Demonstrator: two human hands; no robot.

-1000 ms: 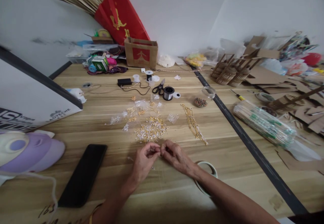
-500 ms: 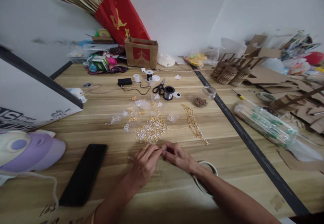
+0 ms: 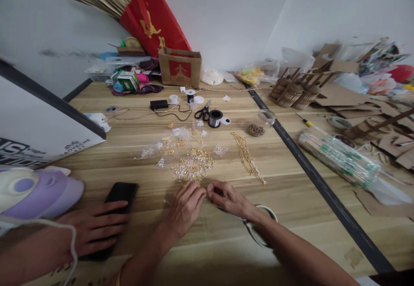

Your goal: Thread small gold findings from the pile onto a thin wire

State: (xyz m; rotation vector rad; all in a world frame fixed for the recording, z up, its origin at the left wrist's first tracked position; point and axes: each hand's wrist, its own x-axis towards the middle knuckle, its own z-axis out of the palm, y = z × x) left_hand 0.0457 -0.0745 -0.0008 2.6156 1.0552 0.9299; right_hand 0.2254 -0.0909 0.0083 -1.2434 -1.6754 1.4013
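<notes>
My left hand [image 3: 187, 206] and my right hand [image 3: 226, 196] meet fingertip to fingertip at the middle of the table, both pinched closed on something too small to make out. Just beyond them lies a pile of gold and silver beads and findings [image 3: 194, 164]. Gold chains [image 3: 247, 158] lie to the right of the pile. Small clear bags of findings [image 3: 168, 141] are spread behind it. A roll of tape [image 3: 271, 212] lies partly under my right forearm. A short beaded piece [image 3: 167, 202] is beside my left hand.
Another person's hand [image 3: 97, 227] rests on a black phone [image 3: 127, 191] at the left, near a purple and white object [image 3: 54, 191]. Scissors [image 3: 203, 111], a wire spool [image 3: 215, 119] and a bead jar [image 3: 257, 130] stand farther back.
Another person's hand has come in from the left and now lies over the phone. My own hands have hardly moved and remain pinched together.
</notes>
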